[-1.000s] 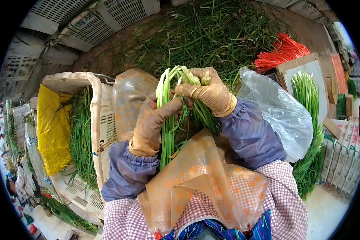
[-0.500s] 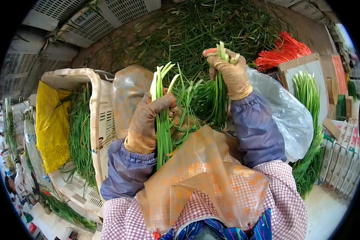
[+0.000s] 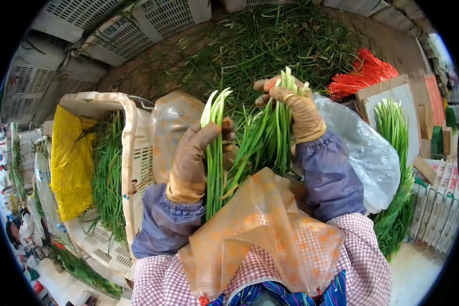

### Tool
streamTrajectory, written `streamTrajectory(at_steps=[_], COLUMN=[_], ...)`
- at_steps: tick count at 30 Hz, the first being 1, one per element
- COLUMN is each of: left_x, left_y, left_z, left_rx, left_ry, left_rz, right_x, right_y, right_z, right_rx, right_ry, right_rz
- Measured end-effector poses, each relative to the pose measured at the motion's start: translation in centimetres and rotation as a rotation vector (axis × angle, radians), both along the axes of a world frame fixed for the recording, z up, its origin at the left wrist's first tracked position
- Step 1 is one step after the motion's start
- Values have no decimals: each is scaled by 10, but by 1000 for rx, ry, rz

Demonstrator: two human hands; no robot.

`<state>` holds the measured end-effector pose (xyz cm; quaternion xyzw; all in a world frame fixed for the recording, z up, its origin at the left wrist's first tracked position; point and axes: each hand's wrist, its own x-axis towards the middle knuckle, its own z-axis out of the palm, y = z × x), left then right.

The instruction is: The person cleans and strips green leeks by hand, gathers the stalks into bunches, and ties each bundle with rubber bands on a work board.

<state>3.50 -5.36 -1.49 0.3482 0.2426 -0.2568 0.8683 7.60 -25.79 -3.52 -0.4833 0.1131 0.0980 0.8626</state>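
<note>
Bunch one [image 3: 215, 166], slender smooth green stalks with pale ends, and bunch two [image 3: 280, 138], thicker and denser, stand near the crumpled, translucent, orange-spotted plastic apron [image 3: 262, 224]. Left hand [image 3: 190, 158], in a stained tan glove [image 3: 184, 184], points upward, its grip holding bunch one; right hand [image 3: 302, 111], gloved alike, bends inward, its grip around bunch two.

brown ground [image 3: 387, 38] littered with green scraps [image 3: 270, 46] spreads out ahead – white slotted crates [image 3: 120, 41] line its far left side; pale floor [image 3: 415, 270] shows at the lower right, near some white boxes [image 3: 433, 209]; bright bluish light [image 3: 440, 47] shows at the upper right edge – the far left is small, blurred clutter [image 3: 25, 232]
</note>
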Motion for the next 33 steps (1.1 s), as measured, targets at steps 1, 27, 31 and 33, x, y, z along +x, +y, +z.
streamTrajectory(at_steps=[1,27,31,33], left_x=[1,-5,-3,-2], left_y=[-3,-7,-4,-2], left_z=[6,6,5,3], left_rx=[35,192,180,179], left_ry=[-44,-171,-160,-164], left_rz=[2,-148,-73,-83], right_x=[-2,-6,-6,-9], right_y=[-1,33,10,5], right_z=[2,2,-9,-8], right_rx=[12,166,124,175], right_ry=[-48,77,-11,-14], right_rz=[58,191,145,169])
